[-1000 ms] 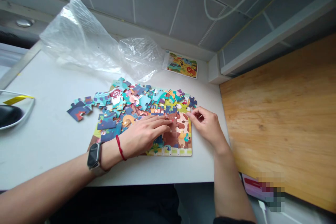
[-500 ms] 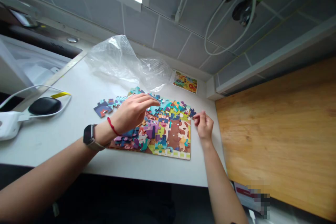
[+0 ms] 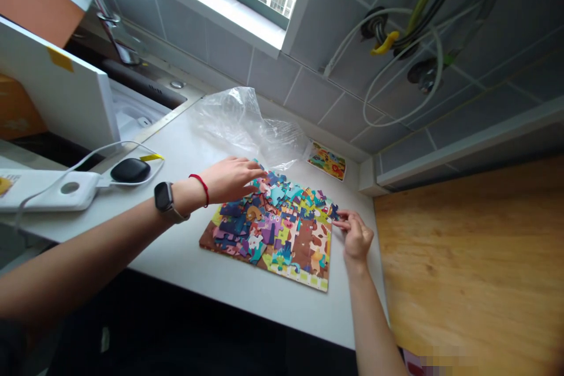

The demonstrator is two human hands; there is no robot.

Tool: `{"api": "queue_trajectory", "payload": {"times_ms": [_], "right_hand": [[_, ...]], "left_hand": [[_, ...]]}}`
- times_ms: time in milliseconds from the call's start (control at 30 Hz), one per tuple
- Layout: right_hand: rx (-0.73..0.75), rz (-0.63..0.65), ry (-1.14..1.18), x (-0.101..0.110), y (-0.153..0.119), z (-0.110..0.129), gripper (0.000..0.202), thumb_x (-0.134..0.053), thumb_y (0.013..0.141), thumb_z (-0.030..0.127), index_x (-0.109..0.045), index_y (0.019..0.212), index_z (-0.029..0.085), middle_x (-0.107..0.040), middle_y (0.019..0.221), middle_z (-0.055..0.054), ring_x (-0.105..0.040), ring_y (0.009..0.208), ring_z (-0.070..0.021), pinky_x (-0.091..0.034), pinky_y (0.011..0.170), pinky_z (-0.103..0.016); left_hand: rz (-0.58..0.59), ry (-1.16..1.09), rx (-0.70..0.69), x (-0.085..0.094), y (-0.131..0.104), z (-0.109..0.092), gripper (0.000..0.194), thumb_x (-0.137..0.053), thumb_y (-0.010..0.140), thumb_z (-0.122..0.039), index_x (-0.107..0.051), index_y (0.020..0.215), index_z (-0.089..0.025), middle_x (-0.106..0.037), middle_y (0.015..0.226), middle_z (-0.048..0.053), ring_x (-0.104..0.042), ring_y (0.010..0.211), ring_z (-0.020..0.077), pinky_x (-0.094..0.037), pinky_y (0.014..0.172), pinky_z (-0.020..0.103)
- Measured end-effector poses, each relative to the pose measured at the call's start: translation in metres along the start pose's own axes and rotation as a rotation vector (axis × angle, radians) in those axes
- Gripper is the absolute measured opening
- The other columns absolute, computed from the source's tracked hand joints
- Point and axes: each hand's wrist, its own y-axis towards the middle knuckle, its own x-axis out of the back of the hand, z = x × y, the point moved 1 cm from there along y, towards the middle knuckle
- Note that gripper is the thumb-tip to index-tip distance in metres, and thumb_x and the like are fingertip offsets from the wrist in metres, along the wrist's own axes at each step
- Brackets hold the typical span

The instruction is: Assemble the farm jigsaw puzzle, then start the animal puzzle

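Observation:
A colourful jigsaw puzzle [image 3: 304, 235] with animal pictures lies on the white counter, a heap of loose puzzle pieces [image 3: 247, 217] spread over its left and upper parts. My left hand [image 3: 231, 181] reaches palm down to the heap's upper left edge, fingers stretched out, the fingertips over or against the pieces there. What lies under that palm is hidden. Beyond the board's right edge, my right hand [image 3: 358, 238] has its fingertips at a dark blue puzzle piece [image 3: 335, 212]. Its fingers are slightly apart and seem to touch that piece without gripping it.
A crumpled clear plastic bag [image 3: 247, 123] lies behind the puzzle, beside a small picture card [image 3: 326, 160]. To the left are a white power strip [image 3: 53, 191], a black oval device [image 3: 130, 170] and a cable. A wooden board [image 3: 467, 258] borders the counter's right side.
The view has swung left and up, showing more window and the power strip. My left hand has drawn back from above the middle to the heap's left edge. My right hand's fingers have straightened.

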Motion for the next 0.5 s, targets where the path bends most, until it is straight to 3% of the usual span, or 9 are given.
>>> {"api": "queue_trajectory", "payload": {"times_ms": [100,233,367,500], "right_hand": [[-0.023,-0.054,0.023,0.001,0.0,0.0,0.031,-0.063,0.085,0.04,-0.075,0.066,0.019,-0.075,0.082,-0.007,-0.068,0.069,-0.0206,-0.059,0.058,-0.032],[-0.034,-0.101,0.019,0.0,0.0,0.0,0.024,-0.064,0.081,0.036,-0.07,0.065,0.02,-0.071,0.073,-0.003,-0.067,0.059,-0.0187,-0.058,0.055,-0.031],[-0.02,-0.09,-0.019,-0.002,0.001,-0.001,0.034,-0.065,0.085,0.042,-0.069,0.06,0.019,-0.073,0.072,-0.005,-0.068,0.056,-0.0178,-0.054,0.055,-0.029],[0.013,-0.058,-0.068,-0.004,0.002,-0.001,0.042,-0.066,0.088,0.046,-0.07,0.055,0.02,-0.073,0.071,-0.006,-0.069,0.068,-0.0195,-0.054,0.061,-0.03]], "left_hand": [[0.113,0.033,-0.063,0.009,0.022,-0.007,0.039,-0.075,0.095,-0.03,-0.07,0.133,-0.025,-0.076,0.131,0.01,-0.074,0.111,0.0286,-0.054,0.094,0.038],[0.174,0.061,-0.132,0.013,0.046,-0.017,0.045,-0.08,0.088,-0.025,-0.07,0.133,-0.026,-0.078,0.12,0.009,-0.075,0.105,0.0271,-0.053,0.088,0.035],[0.271,0.106,-0.137,0.008,0.051,-0.024,0.046,-0.087,0.081,-0.029,-0.073,0.124,-0.022,-0.076,0.118,0.011,-0.074,0.099,0.0282,-0.053,0.084,0.035],[0.287,0.145,-0.107,0.002,0.05,-0.027,0.034,-0.078,0.09,-0.029,-0.073,0.122,-0.017,-0.072,0.117,0.015,-0.073,0.097,0.0284,-0.054,0.082,0.037]]}}
